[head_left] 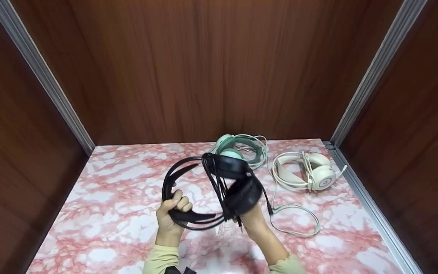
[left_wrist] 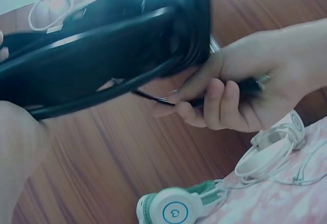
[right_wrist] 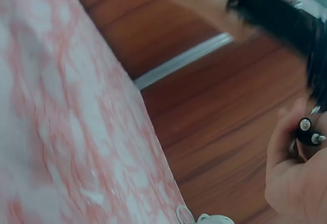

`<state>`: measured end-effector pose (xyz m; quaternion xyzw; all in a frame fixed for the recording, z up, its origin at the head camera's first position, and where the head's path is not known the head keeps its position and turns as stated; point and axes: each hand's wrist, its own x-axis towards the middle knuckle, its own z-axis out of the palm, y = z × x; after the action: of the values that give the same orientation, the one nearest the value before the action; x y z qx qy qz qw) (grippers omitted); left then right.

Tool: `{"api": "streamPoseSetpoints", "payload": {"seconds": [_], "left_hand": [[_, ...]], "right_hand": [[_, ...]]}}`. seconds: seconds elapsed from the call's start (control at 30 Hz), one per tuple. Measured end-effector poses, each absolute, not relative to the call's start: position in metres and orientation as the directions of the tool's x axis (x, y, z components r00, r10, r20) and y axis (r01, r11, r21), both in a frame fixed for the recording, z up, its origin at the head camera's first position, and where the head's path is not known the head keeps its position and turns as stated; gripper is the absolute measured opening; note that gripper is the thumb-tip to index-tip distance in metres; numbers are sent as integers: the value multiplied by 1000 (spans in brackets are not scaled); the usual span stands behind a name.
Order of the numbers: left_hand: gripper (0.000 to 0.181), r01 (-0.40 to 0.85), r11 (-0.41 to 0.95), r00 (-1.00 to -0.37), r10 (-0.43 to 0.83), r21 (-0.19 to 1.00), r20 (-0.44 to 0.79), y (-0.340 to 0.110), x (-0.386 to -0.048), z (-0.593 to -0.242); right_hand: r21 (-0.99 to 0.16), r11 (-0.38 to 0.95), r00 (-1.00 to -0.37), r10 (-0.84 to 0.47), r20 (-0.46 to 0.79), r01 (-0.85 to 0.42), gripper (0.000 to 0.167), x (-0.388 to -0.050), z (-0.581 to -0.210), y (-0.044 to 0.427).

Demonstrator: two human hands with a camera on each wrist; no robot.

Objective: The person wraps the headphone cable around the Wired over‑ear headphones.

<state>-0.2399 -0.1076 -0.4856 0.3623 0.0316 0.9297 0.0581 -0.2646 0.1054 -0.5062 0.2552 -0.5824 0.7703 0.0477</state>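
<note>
A pair of black headphones (head_left: 243, 196) is held up above the table, its cable wound across the ear cups. My left hand (head_left: 171, 213) grips the headband, with fingers curled round its padded side. Behind the lower ear cup, my right hand (head_left: 255, 220) is partly hidden in the head view. In the left wrist view the right hand (left_wrist: 255, 81) has its fingers curled round the black cable (left_wrist: 153, 98). Two black plugs (right_wrist: 305, 125) with metal tips stick out of the right hand (right_wrist: 296, 178) in the right wrist view.
Green headphones (head_left: 224, 142) lie at the back of the marbled table (head_left: 101, 228). Cream headphones (head_left: 323, 177) with a bundled cable and a microphone rest at the right. A loose pale green cable (head_left: 299, 233) loops in front of them. Wooden panels (head_left: 203, 76) enclose the table.
</note>
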Motion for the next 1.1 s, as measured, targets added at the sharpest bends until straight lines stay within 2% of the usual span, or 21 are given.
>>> {"api": "streamPoseSetpoints", "payload": {"seconds": [0.03, 0.07, 0.1, 0.17, 0.23, 0.43, 0.57, 0.7, 0.83, 1.1], "left_hand": [[36, -51, -994, -749, 105, 100, 654, -107, -240, -487], [36, -17, -995, -766, 79, 102, 638, -107, -240, -489], [34, 20, -994, -782, 53, 110, 621, -106, -240, -491], [35, 98, -985, -808, 5, 142, 590, -105, -239, -494], [37, 177, -968, -814, -41, 180, 579, -103, -238, -497], [46, 432, -843, -784, -177, 319, 594, -93, -235, -502], [38, 543, -715, -781, -237, 441, 578, -84, -229, -507], [27, 575, -615, -796, -270, 540, 542, -76, -224, -511], [23, 582, -547, -805, -282, 601, 522, -71, -220, -516], [23, 561, -539, -819, -250, 629, 516, -65, -216, -524]], "right_hand": [[-929, -270, -950, -114, 292, -253, 13, -252, -497, 103], [-958, -253, -982, -95, 161, -132, 12, -245, -494, 103], [-971, -235, -992, -108, 64, -37, 11, -243, -500, 105], [-961, -267, -993, -115, -37, 67, 8, -241, -501, 105], [-938, -322, -986, -139, -88, 129, 8, -238, -501, 106], [-902, -395, -978, -179, -108, 172, 26, -233, -500, 107], [-900, -395, -978, -161, -132, 186, 28, -231, -501, 109], [-897, -396, -978, -139, -153, 197, 27, -227, -501, 112], [-918, -353, -984, -92, -155, 178, 35, -227, -503, 112], [-967, -211, -987, 49, -154, 140, 52, -231, -511, 108]]}}
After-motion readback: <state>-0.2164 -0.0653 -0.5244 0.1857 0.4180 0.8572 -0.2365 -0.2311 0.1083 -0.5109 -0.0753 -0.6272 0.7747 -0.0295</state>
